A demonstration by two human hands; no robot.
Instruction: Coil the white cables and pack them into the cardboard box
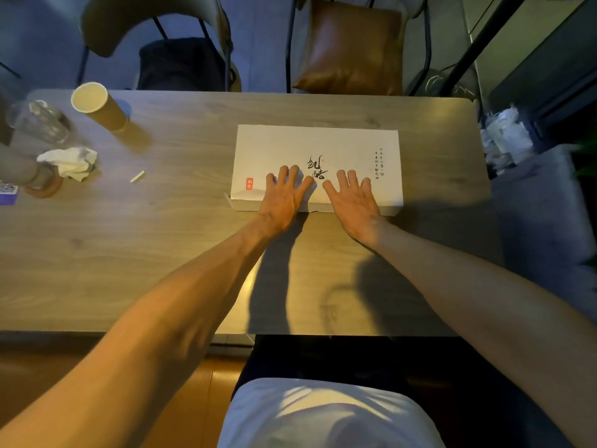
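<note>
Cardboard box [318, 145]: white, flat, rectangular, lid down, so the contents cannot be seen. It sits on the wooden table [161, 253] right of centre, in the far half, long side running left to right. There is black brush lettering mid-lid, a small red seal toward the near-left corner, and 2 short columns of fine characters along the right side. A small flap sticks out at the near-left corner. Both hands lie palm-down on the near part of the lid, side by side, thumbs toward each other but not touching. Left hand [284, 197]: fingers straight and spread, flat on the lid, gripping nothing, heel of the palm at the box's near edge. Right hand [353, 200]: the same, fingers splayed and pressing flat, nothing held, wrist just past the near edge. Both forearms are bare and stretched out over the table, throwing dark shadows on the wood. At the far-left corner of the table, well apart from the box, are a tan paper cup [97, 105] with its open mouth showing, a clear glass bottle [38, 121] just left of it, and a crumpled tissue [69, 161] nearer the camera. A short white stick [137, 176] lies alone between tissue and box. Beyond the far edge are 2 chairs, the right one carrying a brown cushion [352, 46].
</note>
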